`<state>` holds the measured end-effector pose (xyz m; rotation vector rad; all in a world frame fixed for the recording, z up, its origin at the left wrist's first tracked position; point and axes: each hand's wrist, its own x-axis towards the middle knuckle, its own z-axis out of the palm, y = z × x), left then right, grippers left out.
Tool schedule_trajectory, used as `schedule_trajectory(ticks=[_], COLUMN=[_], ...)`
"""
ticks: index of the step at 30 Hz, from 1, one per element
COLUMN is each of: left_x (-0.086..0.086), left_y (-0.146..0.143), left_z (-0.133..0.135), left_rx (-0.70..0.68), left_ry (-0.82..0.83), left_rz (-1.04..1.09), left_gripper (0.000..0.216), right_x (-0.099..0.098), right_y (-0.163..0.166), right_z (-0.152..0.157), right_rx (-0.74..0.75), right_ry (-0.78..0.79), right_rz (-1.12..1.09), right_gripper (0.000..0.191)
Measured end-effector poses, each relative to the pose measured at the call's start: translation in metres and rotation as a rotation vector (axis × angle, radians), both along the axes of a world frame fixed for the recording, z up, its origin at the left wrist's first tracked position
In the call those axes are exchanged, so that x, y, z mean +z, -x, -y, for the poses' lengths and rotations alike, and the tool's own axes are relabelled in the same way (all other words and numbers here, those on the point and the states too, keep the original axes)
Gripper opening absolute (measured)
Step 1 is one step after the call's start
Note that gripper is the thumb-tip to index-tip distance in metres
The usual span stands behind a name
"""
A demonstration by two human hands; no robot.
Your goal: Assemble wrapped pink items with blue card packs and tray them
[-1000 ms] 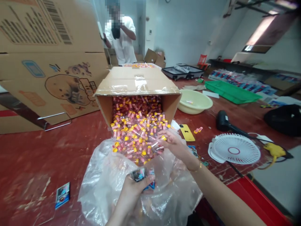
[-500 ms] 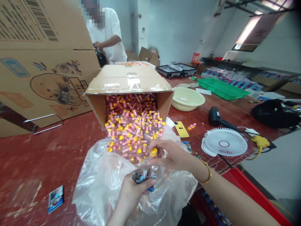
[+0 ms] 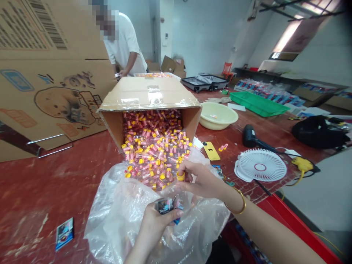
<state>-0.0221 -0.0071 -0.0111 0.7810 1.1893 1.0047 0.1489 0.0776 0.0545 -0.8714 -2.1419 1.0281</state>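
A cardboard box [image 3: 148, 96] lies on its side, spilling several small pink tubes with yellow caps [image 3: 155, 150] onto a clear plastic bag [image 3: 118, 212]. My right hand [image 3: 199, 179] pinches one yellow-capped tube [image 3: 180, 176] at the front edge of the pile. Lower down, my left hand [image 3: 156, 225] grips a small stack of printed cards [image 3: 167, 206] above the bag.
A person in a white shirt [image 3: 123, 44] stands behind the box. A large printed carton [image 3: 52, 73] fills the left. On the red table lie a loose card [image 3: 64, 233], a yellow phone [image 3: 211, 150], a cream basin [image 3: 218, 115], a white fan [image 3: 260, 165], a green tray [image 3: 258, 103].
My right hand lifted a yellow-capped tube out of the pile and drew it back toward the cards in my left hand. The person behind shifted left and bent forward.
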Motion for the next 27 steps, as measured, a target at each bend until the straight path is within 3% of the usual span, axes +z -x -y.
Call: schedule_trajectory(ticks=[6, 11, 14, 17, 21, 27], left_x=[-0.003, 0.001, 0.006, 0.010, 0.013, 0.012], left_y=[-0.002, -0.008, -0.014, -0.020, -0.025, -0.020], left_z=[-0.001, 0.000, -0.003, -0.008, -0.013, -0.011], left_rx=[-0.008, 0.065, 0.096, 0.124, 0.135, 0.042], left_ry=[0.012, 0.108, 0.186, 0.244, 0.258, 0.125], left_rz=[-0.011, 0.169, 0.312, 0.422, 0.453, 0.307], left_gripper=[0.027, 0.038, 0.040, 0.038, 0.035, 0.045], right_x=[-0.012, -0.042, -0.058, -0.066, -0.068, -0.073], right_y=[0.009, 0.018, 0.017, 0.015, 0.017, 0.020], right_z=[0.001, 0.007, 0.020, 0.037, 0.055, 0.060], right_rx=[0.015, -0.142, -0.165, -0.068, -0.097, -0.182], right_ry=[0.093, 0.481, 0.605, 0.511, 0.282, 0.196], right_rz=[-0.002, -0.383, -0.524, -0.505, -0.385, -0.335], right_gripper=[0.017, 0.033, 0.038, 0.040, 0.077, 0.066])
